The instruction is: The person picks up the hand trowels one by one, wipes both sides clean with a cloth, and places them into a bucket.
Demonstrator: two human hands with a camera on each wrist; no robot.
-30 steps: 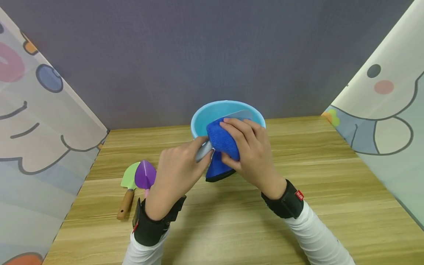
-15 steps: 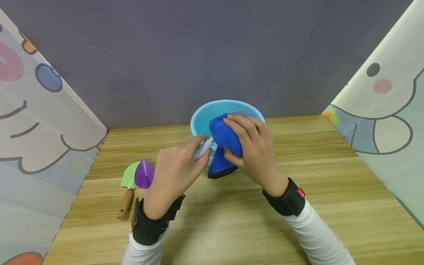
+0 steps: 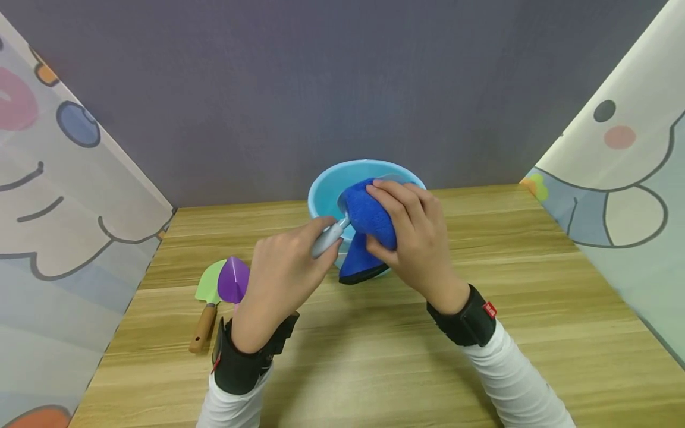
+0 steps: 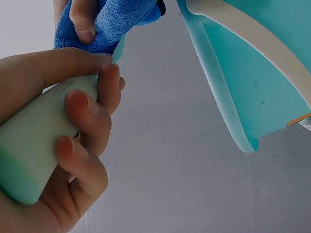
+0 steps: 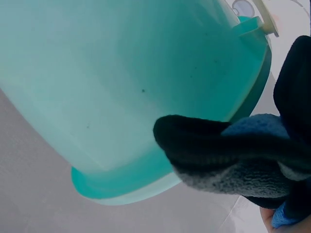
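Note:
My left hand [image 3: 283, 267] grips the pale blue-grey handle of a trowel [image 3: 326, 239]; the left wrist view shows the fingers curled round the handle [image 4: 43, 126]. A blue cloth [image 3: 369, 211] with a black hem is folded over the trowel's blade, hiding most of it. My right hand [image 3: 417, 238] holds this cloth against the blade, its loose end hanging below. Behind both hands stands a light blue bucket [image 3: 323, 187], partly covered by them. In the right wrist view, the dark-edged cloth [image 5: 233, 170] appears in front of the bucket [image 5: 97, 87].
On the wooden table [image 3: 385, 368], left of my left hand, lie a green trowel [image 3: 209, 285] with a wooden handle and a purple trowel [image 3: 233, 279]. A grey panel [image 3: 342, 89] rises behind the table. Cartoon-printed panels [image 3: 621, 172] flank it.
My right hand and the cloth have shifted slightly to the right and up along the blade. More of the trowel's neck shows beside the left hand, which keeps nearly the same place.

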